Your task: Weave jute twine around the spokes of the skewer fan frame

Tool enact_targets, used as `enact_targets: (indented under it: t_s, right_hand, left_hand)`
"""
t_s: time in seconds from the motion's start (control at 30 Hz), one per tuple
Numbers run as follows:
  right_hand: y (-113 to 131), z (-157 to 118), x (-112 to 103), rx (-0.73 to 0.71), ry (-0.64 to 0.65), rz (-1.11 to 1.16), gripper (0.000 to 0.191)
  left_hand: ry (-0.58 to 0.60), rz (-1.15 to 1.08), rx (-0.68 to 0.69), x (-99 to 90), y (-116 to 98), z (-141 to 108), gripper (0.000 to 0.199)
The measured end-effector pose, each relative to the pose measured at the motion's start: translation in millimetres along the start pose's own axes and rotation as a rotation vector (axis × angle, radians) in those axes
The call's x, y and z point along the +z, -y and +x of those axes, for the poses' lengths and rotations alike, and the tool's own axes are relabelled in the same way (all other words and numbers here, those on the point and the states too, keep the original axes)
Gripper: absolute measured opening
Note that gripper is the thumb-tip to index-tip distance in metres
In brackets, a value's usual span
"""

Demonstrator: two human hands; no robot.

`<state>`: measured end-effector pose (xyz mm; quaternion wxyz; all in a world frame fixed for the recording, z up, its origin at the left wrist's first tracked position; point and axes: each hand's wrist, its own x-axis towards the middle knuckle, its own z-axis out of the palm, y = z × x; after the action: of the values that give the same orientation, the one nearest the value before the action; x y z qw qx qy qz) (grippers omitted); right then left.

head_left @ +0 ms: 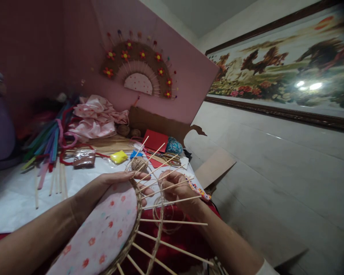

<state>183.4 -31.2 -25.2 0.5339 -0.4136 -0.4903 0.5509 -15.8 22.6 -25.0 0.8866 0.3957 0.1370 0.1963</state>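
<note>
My left hand (110, 180) grips the upper edge of a curved craft piece (103, 229) covered in white cloth with small red flowers. Braided twine (138, 214) lines its rim, and thin wooden sticks (174, 222) fan outward from it. A second row of jute twine (157, 240) runs across the sticks, apart from the rim. Among the upper sticks, my right hand (176, 187) has its fingers closed in a pinch on the twine. Loose loops of twine (172, 229) hang below that hand. A jute ball (139, 164) sits just beyond the stick tips.
Behind are a yellow packet (119, 157), a brown packet (84, 158), red paper (156, 140), blue yarn (174, 145), scissors (172, 159) and colourful pipe cleaners (47, 141). A similar half-round piece with red flowers (138, 83) hangs on a pink board (186, 76). Crumpled cloth (94, 118) lies left.
</note>
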Motion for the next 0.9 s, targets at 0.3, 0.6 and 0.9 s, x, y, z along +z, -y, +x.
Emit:
enact_targets:
  t_s: [0.3,0.6,0.9]
  right_hand:
    - [0,0,-2,0.039,0.034,0.009,0.023]
    - [-7,2,-6,0.022,0.025,0.058,0.024]
    - [-9,1,-4,0.032,-0.031,0.017,0.028]
  left_hand:
    - [0.024,0.001,0.009,-1.3,2,2,0.032]
    - [0.029,-0.004,0.011,-2.6,3,3,0.033]
    - [0.022,0.017,0.016,0.5,1,1,0.033]
